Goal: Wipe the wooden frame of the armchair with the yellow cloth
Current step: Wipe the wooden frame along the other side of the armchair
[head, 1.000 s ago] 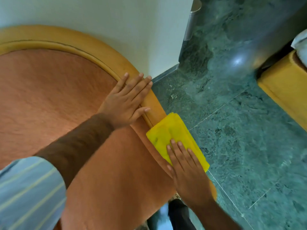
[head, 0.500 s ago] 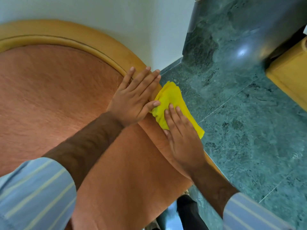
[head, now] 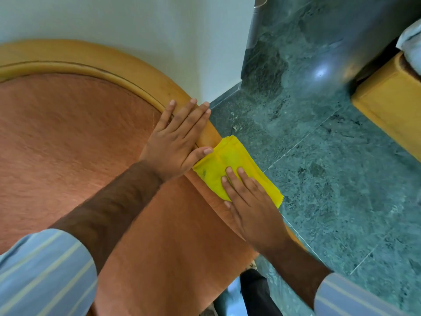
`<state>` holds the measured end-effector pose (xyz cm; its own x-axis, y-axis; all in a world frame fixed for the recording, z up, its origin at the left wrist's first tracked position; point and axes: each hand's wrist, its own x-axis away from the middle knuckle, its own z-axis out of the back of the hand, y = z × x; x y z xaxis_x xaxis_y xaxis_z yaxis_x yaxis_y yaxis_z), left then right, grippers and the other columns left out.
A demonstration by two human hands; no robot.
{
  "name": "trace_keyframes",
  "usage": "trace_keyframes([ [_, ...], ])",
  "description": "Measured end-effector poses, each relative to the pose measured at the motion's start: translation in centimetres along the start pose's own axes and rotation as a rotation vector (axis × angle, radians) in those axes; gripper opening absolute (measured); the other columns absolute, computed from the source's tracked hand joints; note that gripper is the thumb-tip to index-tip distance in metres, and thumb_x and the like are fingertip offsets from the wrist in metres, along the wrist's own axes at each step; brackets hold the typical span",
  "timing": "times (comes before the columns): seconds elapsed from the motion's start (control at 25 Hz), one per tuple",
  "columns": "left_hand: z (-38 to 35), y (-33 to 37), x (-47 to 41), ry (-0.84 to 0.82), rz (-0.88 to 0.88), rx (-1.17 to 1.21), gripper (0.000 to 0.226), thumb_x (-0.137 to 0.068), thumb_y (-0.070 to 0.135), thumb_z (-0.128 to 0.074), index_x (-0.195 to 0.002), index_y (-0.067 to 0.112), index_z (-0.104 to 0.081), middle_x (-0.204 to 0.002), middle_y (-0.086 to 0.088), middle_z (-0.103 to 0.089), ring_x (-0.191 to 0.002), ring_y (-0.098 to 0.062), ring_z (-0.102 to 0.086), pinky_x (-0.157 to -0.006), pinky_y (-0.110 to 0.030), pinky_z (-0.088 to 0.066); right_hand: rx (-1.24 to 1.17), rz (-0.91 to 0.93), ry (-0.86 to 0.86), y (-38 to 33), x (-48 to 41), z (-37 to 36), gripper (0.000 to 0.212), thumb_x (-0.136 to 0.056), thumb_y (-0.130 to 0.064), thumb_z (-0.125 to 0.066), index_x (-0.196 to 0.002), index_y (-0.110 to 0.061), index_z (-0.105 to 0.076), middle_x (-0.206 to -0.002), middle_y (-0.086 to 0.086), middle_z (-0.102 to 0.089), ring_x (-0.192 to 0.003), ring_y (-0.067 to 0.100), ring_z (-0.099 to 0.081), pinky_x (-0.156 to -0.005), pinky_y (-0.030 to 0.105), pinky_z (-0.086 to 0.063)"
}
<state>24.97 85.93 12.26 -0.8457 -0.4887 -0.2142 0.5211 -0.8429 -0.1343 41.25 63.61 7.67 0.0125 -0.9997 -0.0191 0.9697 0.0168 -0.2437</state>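
Note:
The armchair's curved light wooden frame [head: 127, 71] arcs around its orange upholstered back [head: 68, 137]. A folded yellow cloth [head: 230, 165] is draped over the frame's right side. My right hand [head: 252, 201] lies flat on the cloth, pressing it against the wood, fingers together and pointing up the frame. My left hand [head: 177, 140] rests flat on the frame and upholstery just above the cloth, its thumb touching the cloth's upper edge. The frame under both hands is hidden.
A white wall [head: 136, 23] stands right behind the chair. Green marble floor [head: 330, 167] spreads to the right. Another wooden piece of furniture [head: 391, 106] with a white cloth on it sits at the right edge. A metal cylinder [head: 256, 19] stands by the wall corner.
My right hand has slid the cloth back down the frame, away from the left hand's fingers. One second ago it was lower still, then went up. The left hand stays put.

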Motion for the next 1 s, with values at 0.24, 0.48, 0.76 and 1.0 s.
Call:
trace_keyframes([
  [0.24, 0.8, -0.3, 0.1, -0.058, -0.03, -0.032, 0.079, -0.105, 0.064, -0.013, -0.163, 0.011, -0.022, -0.172, -0.006, -0.026, -0.16, -0.026, -0.018, -0.129, -0.057, -0.018, 0.044, 0.032, -0.031, 1.6, 6.7, -1.1, 0.058, -0.111, -0.043, -0.036, -0.163, -0.019, -0.026, -0.174, -0.001, -0.02, -0.161, 0.02, -0.019, -0.125, 0.046, -0.031],
  [0.48, 1.4, 0.1, -0.2, -0.069, 0.002, -0.011, 0.081, -0.104, 0.065, -0.014, -0.162, 0.01, -0.025, -0.171, -0.006, -0.028, -0.16, -0.027, -0.019, -0.128, -0.058, -0.019, 0.114, -0.015, -0.035, 0.1, 4.1, -0.6, 0.064, -0.109, -0.056, -0.031, -0.162, -0.019, -0.028, -0.174, -0.001, -0.023, -0.161, 0.021, -0.02, -0.124, 0.048, -0.031],
  [0.76, 1.2, -0.3, -0.1, -0.075, -0.011, 0.003, 0.08, -0.105, 0.065, -0.014, -0.162, 0.011, -0.026, -0.171, -0.006, -0.029, -0.16, -0.026, -0.021, -0.129, -0.056, -0.018, -0.057, 0.019, -0.001, 0.3, 0.9, -0.4, 0.065, -0.108, -0.049, -0.044, -0.162, -0.018, -0.028, -0.173, 0.0, -0.022, -0.162, 0.017, -0.016, -0.131, 0.04, -0.021],
  [1.0, 1.9, 0.0, -0.2, -0.121, 0.003, -0.005, 0.083, -0.103, 0.066, -0.01, -0.163, 0.01, -0.021, -0.172, -0.006, -0.024, -0.161, -0.026, -0.016, -0.13, -0.056, -0.015, -0.031, -0.011, -0.099, 2.2, 10.2, 0.9, 0.065, -0.109, -0.058, -0.032, -0.162, -0.022, -0.029, -0.174, -0.006, -0.021, -0.16, 0.017, -0.023, -0.128, 0.04, -0.023],
])
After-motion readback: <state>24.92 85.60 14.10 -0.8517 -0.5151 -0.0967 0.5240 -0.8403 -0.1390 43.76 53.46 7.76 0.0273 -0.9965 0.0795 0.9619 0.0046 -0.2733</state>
